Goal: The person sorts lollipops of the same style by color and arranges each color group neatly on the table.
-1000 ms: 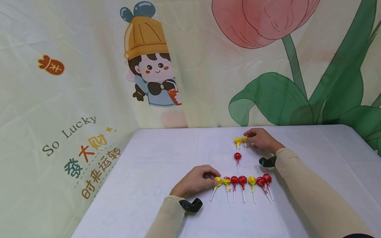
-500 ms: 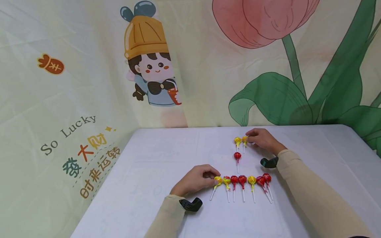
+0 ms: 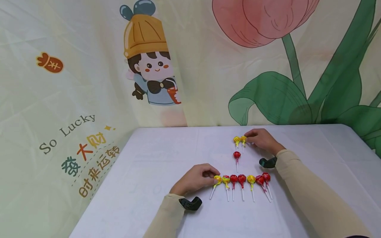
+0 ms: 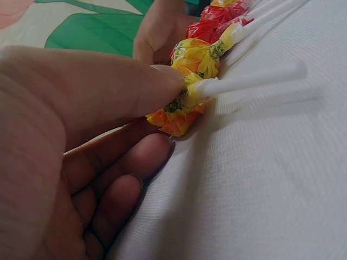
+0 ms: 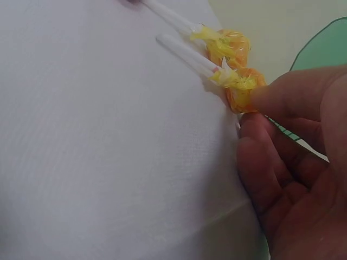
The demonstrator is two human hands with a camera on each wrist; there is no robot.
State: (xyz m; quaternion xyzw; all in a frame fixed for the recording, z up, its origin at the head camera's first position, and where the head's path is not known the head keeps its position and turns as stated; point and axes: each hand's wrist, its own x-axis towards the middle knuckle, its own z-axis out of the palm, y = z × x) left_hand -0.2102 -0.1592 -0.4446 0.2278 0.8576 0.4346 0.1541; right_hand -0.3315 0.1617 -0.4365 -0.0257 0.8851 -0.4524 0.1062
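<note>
- One yellow lollipop (image 3: 243,139) lies near the far edge of the bench (image 3: 154,158), its stick pointing back toward the person; the right hand (image 3: 262,140) has its grip clamped on the wrapped head, thumb against fingers.
- The yellow-orange lollipop (image 3: 218,179) at the left end of the nearer row is in the left hand's (image 3: 194,178) grip, pinched at the wrapper (its stick slants off to the left, from where I stand).
- Just left of the right hand's candy sits a second yellow lollipop (image 3: 236,140), with a red lollipop (image 3: 236,155) below it.
- Rightward from the left hand, the row runs red-and-yellow (image 3: 226,179), red, red, yellow, then two reds close together.
- Beige sleeves (image 3: 315,191) and black wrist devices (image 3: 190,203) come next.
- Behind hangs a backdrop with a big pink flower (image 3: 265,19) and a cartoon child (image 3: 156,69).
</note>
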